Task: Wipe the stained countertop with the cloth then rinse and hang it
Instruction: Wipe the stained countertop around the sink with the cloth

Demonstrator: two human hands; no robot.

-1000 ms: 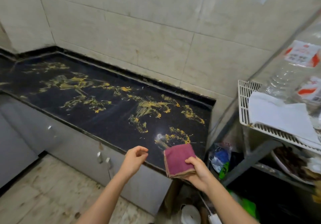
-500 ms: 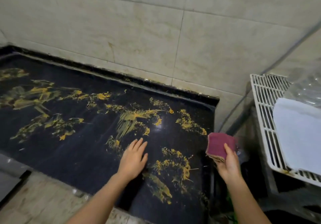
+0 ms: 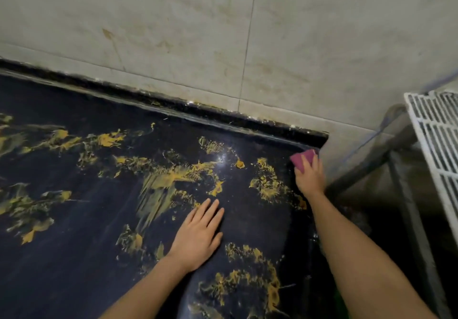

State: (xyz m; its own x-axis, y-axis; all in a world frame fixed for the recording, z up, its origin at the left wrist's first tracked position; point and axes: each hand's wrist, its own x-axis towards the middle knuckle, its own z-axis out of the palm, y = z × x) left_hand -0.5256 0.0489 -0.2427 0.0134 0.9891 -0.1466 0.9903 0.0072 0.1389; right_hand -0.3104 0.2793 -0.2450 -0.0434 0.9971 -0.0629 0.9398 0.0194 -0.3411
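Wiping barely begun: the right hand point(image 3: 309, 178) grips the cloth point(image 3: 302, 158) at the table's point(image 3: 74, 276) far corner, centre right of frame, the left hand point(image 3: 198, 237) rests flat with fingers straight, yellow stains point(image 3: 161, 185) cover the surface, and rinsing and hanging are not yet done.

A kitchen. A stained dark stone countertop point(image 3: 74, 281) lies under the fingers point(image 3: 212, 211) of the left hand point(image 3: 197, 240). A tiled wall point(image 3: 173, 33) rises beyond them, with a white wire rack point(image 3: 436, 140) to their right.
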